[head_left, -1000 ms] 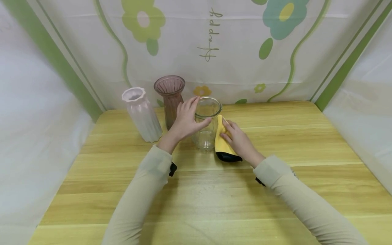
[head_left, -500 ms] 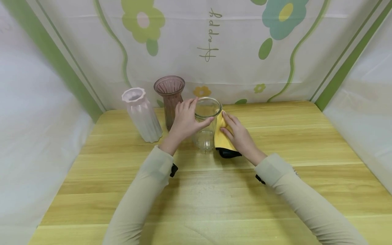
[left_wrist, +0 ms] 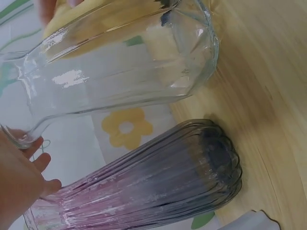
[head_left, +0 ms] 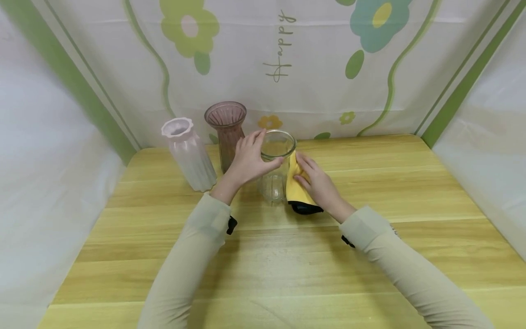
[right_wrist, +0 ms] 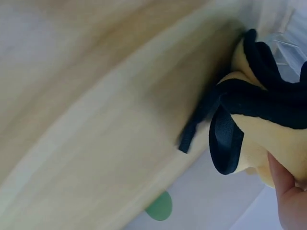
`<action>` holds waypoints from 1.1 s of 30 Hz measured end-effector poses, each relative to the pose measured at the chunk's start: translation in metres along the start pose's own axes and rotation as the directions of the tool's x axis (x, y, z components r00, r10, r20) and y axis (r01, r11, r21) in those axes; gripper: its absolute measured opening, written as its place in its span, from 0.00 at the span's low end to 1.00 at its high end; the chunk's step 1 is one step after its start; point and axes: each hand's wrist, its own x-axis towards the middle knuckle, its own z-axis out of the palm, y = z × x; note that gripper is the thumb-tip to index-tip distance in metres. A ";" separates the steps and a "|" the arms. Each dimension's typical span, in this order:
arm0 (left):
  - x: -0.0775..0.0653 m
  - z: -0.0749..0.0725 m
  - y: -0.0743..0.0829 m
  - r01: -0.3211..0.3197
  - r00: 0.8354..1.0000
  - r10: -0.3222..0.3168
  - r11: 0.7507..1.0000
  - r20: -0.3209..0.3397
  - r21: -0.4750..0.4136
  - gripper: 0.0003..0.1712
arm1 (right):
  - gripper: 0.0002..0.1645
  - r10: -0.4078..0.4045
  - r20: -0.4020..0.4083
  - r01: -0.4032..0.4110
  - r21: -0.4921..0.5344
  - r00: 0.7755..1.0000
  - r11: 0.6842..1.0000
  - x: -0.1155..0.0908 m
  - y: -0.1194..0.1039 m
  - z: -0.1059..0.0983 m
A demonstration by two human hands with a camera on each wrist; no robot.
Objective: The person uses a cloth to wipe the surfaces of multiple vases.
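A clear glass vase (head_left: 273, 188) stands upright on the wooden table. My left hand (head_left: 251, 160) grips it by the rim, thumb across the near side and fingers at the far left. In the left wrist view, the fingers of that hand (left_wrist: 19, 179) curl at the flared mouth of the vase (left_wrist: 120, 79). On the vase's right side my right hand (head_left: 321, 183) holds a yellow cloth (head_left: 297, 188) with black edging against the glass. The right wrist view shows the cloth (right_wrist: 276, 143) bunched, its black border hanging in folds, and part of the hand.
Just left of the clear vase stands a purple ribbed glass vase (head_left: 225, 119), partly behind my left hand. A pink-to-grey fluted vase (head_left: 191, 157) is farther left. Behind them hangs a white flowered curtain (head_left: 246, 55). The wooden table (head_left: 263, 265) extends toward me.
My right hand has slid the cloth up the vase's side, then slightly back down, and the cloth's lower folds have shifted. My left hand keeps its place at the rim.
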 end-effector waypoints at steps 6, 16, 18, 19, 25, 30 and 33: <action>-0.002 0.004 0.004 0.040 0.996 -0.039 0.999 -0.074 0.003 0.55 | 0.37 0.004 0.061 0.000 -0.069 0.998 0.998 -0.006 0.010 0.005; -0.002 0.001 0.006 0.027 0.996 -0.020 0.996 -0.089 0.082 0.53 | 0.36 -0.049 -0.013 0.048 -0.037 0.999 0.998 -0.002 0.006 0.001; -0.002 -0.001 0.005 0.022 0.998 -0.017 0.997 -0.067 0.077 0.52 | 0.36 -0.051 -0.032 0.050 -0.027 0.998 0.998 0.001 0.002 -0.002; -0.001 -0.001 0.005 0.020 0.998 -0.015 0.997 -0.055 0.075 0.52 | 0.36 -0.047 -0.037 0.046 -0.022 0.998 0.999 0.002 0.000 -0.003; 0.000 -0.005 0.005 0.008 1.000 -0.008 0.999 0.021 0.038 0.50 | 0.36 -0.010 -0.033 0.011 0.015 0.999 1.000 0.003 -0.008 -0.008; 0.000 -0.004 0.005 0.009 0.999 -0.011 0.999 0.044 0.031 0.51 | 0.36 -0.001 -0.006 0.001 0.014 1.000 1.000 0.003 -0.006 -0.006; -0.001 -0.003 0.005 0.014 1.000 -0.016 0.999 0.027 0.047 0.54 | 0.36 0.005 0.017 -0.005 0.002 1.000 1.000 0.001 -0.004 -0.004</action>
